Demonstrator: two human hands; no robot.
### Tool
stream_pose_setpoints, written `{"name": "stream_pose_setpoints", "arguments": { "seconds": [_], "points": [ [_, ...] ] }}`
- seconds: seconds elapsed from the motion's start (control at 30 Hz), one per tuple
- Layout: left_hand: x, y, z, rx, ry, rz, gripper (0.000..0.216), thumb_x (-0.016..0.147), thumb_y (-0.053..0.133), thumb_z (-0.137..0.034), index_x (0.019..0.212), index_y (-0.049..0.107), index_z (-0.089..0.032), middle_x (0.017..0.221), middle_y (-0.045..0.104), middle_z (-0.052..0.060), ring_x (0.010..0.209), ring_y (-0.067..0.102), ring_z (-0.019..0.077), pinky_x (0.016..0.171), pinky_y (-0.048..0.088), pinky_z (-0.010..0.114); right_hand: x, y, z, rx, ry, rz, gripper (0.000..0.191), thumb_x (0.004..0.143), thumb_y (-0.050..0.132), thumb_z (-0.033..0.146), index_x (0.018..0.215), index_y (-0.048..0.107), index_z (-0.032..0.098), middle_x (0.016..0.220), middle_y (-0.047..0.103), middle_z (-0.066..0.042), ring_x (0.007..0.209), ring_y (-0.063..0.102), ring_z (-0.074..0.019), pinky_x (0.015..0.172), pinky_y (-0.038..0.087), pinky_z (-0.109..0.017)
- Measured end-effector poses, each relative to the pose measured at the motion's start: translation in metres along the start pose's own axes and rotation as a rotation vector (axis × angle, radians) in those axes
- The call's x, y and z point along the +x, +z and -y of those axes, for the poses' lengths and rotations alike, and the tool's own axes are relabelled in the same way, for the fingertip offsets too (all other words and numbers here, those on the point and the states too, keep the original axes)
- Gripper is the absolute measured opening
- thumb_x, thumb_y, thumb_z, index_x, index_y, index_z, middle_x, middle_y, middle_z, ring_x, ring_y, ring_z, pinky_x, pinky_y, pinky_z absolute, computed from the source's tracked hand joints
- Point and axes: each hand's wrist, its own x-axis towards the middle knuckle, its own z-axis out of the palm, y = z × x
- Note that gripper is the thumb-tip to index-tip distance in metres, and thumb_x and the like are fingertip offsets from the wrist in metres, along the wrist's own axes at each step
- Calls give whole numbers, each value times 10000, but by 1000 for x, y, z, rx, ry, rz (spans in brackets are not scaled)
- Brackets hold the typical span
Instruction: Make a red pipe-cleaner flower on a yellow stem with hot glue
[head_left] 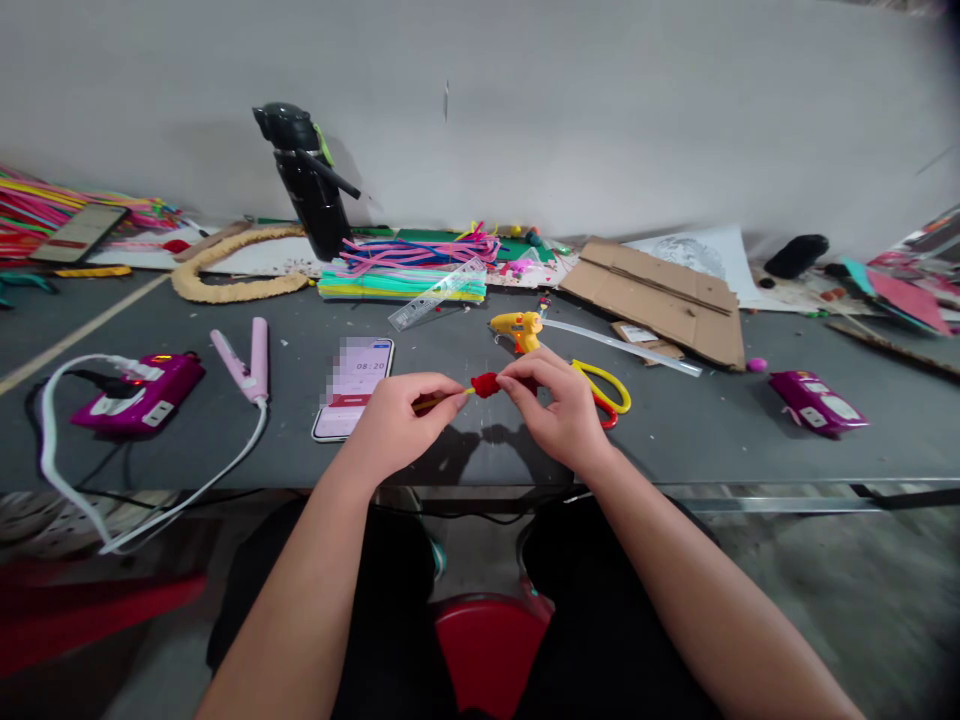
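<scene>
My left hand [397, 418] is closed around a thin yellow stem [442, 400] just above the near edge of the grey table [720, 425]. My right hand [559, 405] pinches a small red fuzzy piece [486, 385] at the stem's tip, fingers pressed together. Both hands meet in front of me. A phone [352, 388] with a timer screen lies just left of my left hand. Yellow-handled scissors [606, 390] lie right behind my right hand, and a yellow glue gun [517, 328] with a clear glue stick [622, 346] sits beyond them.
A stack of coloured pipe cleaners [405, 268] with a clear ruler [439, 294] lies at the back by a black bottle [306, 180]. Cardboard [656, 295] is back right. A pink hair iron [247, 365] and two magenta power strips [139, 392] [816, 400] flank me.
</scene>
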Motion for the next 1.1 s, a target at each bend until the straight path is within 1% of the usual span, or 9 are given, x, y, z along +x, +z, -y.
{"name": "stream_pose_setpoints", "arguments": {
  "seconds": [0.3,0.43,0.53,0.63,0.77,0.87,0.97,1.03,1.1],
  "points": [
    [0,1,3,22,10,-19,179,909,691,-364,889,779,-210,876,773,32,782,689,178,686,501,267,0,-5,-4,17,105,41,159,1039,486,279,905,532,207,873,568,-37,794,521,-177,718,413,-324],
    [1,-2,5,75,46,-42,154,914,684,-329,908,780,-209,898,771,38,799,685,177,687,490,269,-1,-7,-7,60,189,0,257,1072,420,369,875,478,216,790,507,-13,725,467,-163,679,383,-312],
    [2,-5,5,122,99,-83,149,917,683,-313,922,788,-208,849,749,37,733,645,160,628,453,270,-1,-8,-6,73,203,-34,350,1082,385,420,805,452,217,732,464,1,676,422,-150,642,349,-308],
    [4,-8,6,100,163,-153,128,903,702,-295,904,797,-210,829,737,38,703,625,152,590,430,272,0,-10,-2,126,223,-78,450,1068,419,466,694,414,216,646,401,22,604,353,-130,584,292,-306],
    [5,-10,8,28,202,-266,84,854,757,-278,882,807,-217,855,753,42,766,664,169,640,482,278,3,-16,5,201,233,-106,529,1005,569,465,578,398,204,556,359,40,547,290,-106,541,259,-297],
    [6,-10,10,5,197,-344,78,822,787,-288,866,816,-231,830,760,32,749,668,169,651,504,284,3,-22,8,286,202,-37,470,933,693,423,570,499,195,562,481,24,561,406,-110,550,342,-280],
    [7,-9,9,-84,151,-396,59,782,812,-273,825,813,-232,800,758,22,731,669,165,651,514,283,0,-24,9,398,238,78,255,880,761,398,750,691,191,713,682,-25,647,600,-142,586,458,-273],
    [7,-7,8,-186,87,-410,64,756,832,-276,801,809,-236,776,751,13,724,668,159,652,517,278,-3,-23,9,438,315,173,219,858,785,399,840,734,186,737,725,-32,635,646,-147,561,475,-261],
    [7,-4,7,-318,18,-399,93,737,846,-304,795,809,-241,751,739,8,703,658,153,641,518,276,-4,-23,9,396,353,293,281,879,761,414,735,719,176,624,694,-15,546,609,-128,513,442,-248]
  ]
}}
